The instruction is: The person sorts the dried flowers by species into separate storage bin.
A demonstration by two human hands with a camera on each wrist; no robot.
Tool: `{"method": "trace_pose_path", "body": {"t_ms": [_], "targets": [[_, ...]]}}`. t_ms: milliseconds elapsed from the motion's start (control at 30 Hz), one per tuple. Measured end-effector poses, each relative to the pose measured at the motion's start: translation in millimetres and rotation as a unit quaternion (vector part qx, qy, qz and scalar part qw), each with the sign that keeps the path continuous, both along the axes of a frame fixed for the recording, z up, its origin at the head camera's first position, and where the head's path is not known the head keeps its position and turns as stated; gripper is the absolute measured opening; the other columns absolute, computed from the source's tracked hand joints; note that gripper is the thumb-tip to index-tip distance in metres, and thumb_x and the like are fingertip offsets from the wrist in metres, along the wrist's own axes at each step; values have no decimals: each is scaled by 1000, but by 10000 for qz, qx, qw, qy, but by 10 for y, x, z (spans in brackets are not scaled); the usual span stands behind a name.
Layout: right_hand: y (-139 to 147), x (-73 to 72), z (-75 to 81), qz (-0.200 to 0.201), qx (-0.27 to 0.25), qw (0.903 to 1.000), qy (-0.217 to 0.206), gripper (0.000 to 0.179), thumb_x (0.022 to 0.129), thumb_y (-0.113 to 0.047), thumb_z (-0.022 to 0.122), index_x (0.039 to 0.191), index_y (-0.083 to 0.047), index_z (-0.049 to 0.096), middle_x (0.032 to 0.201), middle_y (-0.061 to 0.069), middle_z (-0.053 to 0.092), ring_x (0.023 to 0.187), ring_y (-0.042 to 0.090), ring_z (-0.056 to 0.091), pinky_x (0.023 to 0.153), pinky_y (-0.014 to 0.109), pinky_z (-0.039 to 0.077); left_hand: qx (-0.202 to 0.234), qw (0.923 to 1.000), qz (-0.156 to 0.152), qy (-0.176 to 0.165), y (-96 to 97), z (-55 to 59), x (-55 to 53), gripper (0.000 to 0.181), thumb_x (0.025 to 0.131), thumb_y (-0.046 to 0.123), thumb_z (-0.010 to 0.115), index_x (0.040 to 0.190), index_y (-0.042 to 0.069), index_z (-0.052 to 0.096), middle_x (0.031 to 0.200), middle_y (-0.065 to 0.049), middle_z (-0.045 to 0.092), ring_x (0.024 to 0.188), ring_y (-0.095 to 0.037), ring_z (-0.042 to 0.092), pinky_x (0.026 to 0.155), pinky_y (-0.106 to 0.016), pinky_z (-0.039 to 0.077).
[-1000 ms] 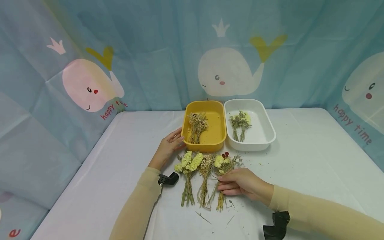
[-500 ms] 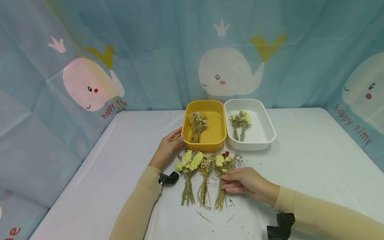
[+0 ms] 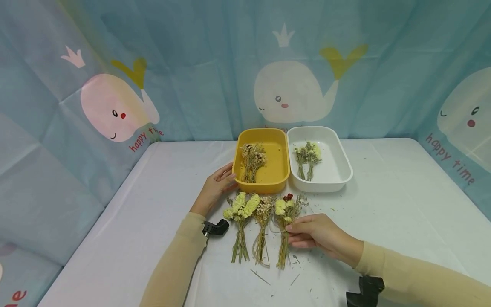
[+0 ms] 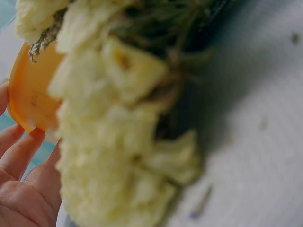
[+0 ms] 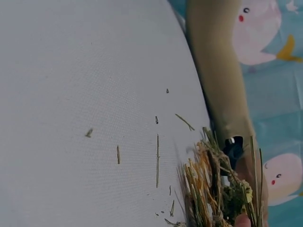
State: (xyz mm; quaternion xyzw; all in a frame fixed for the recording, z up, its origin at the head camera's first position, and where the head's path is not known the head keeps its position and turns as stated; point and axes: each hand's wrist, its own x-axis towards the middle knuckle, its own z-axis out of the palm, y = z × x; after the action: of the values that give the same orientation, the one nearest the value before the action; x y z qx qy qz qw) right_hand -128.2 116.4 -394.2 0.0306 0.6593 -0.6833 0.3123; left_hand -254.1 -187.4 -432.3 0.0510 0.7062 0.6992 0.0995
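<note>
Three dried flower bunches lie in a row on the white table. The left bunch (image 3: 241,209) has pale yellow blooms, the middle bunch (image 3: 264,209) small beige ones, and the right bunch (image 3: 284,217) yellow blooms with a dark red one. My right hand (image 3: 318,234) is beside the right bunch, thumb tip and fingertips at the right edge of its tied stems. A fingertip (image 5: 242,221) shows beside those stems in the right wrist view. My left hand (image 3: 216,187) touches the left wall of the yellow tray (image 3: 264,188), fingers extended. Yellow blooms (image 4: 109,142) fill the left wrist view.
A beige dried bunch (image 3: 252,162) lies inside the yellow tray. Right beside it, the white tray (image 3: 333,170) holds two small yellow-flowered bunches (image 3: 308,157). Broken stem bits (image 3: 260,277) are scattered on the tabletop near the front. A blue whale-print curtain (image 3: 215,85) surrounds the table.
My right hand has shifted slightly right, so its fingers no longer cross over the right bunch's stems. The bunch's loose stems have drawn in closer together. My left hand stays at the yellow tray.
</note>
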Motion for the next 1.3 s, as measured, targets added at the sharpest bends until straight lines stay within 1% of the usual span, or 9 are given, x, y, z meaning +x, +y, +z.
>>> {"method": "trace_pose_path", "body": {"t_ms": [200,333,633,733,867,1033,1167,1267,1300], "targets": [[30,17,46,35,24,9999,148,33,92,-12,70,112,13,66,80,5,76,72,9,74,75,26,65,-13,10000,-30,28,-5,-7,-7,60,99,26,64,153,19,41,158,-9,42,141,-27,47,107,-41,53],[57,19,95,31,65,9997,221,30,92,-13,70,110,11,68,80,4,75,72,9,73,76,26,65,-10,10000,-22,46,-3,-17,-10,59,98,26,64,153,19,42,157,-9,43,140,-27,49,107,-40,54],[175,-63,301,-2,237,9977,628,27,92,-14,70,108,7,72,86,1,75,79,9,72,79,25,65,19,10000,-62,55,-3,-30,-12,60,99,25,63,154,19,40,158,-9,40,141,-27,47,108,-39,53],[222,-110,367,-43,312,9968,733,25,93,-15,69,108,6,72,88,0,75,81,9,73,82,26,64,34,9999,-97,47,-5,-29,-10,60,99,25,63,154,19,39,159,-9,39,142,-27,45,109,-40,52],[277,-196,438,-92,485,9951,856,28,94,-16,68,110,6,71,92,0,75,85,10,72,86,29,64,62,9999,-125,49,-9,-29,-10,61,99,25,63,155,19,38,159,-9,39,143,-27,45,110,-40,52],[334,-320,491,-83,595,9935,969,21,95,-16,68,106,0,73,93,-2,73,88,10,71,90,31,63,96,9999,-95,36,-20,-37,-13,61,99,25,64,154,19,39,158,-9,41,142,-28,46,109,-40,52],[382,-422,512,-185,599,9936,936,17,94,-16,69,104,-3,73,92,-2,73,86,9,72,88,28,63,89,9999,-112,56,-23,-37,-11,60,99,25,63,154,19,40,158,-8,42,142,-27,46,108,-39,53],[417,-504,513,-296,540,9941,894,19,94,-13,68,106,0,72,90,-1,74,83,8,72,84,25,64,85,9999,-115,54,-22,-37,-8,61,99,25,64,154,19,40,158,-8,42,142,-27,46,108,-38,53],[429,-531,515,-333,523,9941,886,21,95,-13,68,109,2,70,90,-1,74,82,7,72,84,25,63,80,9999,-118,57,-21,-35,-7,61,99,25,64,154,19,39,158,-8,41,142,-27,46,109,-38,53]]}}
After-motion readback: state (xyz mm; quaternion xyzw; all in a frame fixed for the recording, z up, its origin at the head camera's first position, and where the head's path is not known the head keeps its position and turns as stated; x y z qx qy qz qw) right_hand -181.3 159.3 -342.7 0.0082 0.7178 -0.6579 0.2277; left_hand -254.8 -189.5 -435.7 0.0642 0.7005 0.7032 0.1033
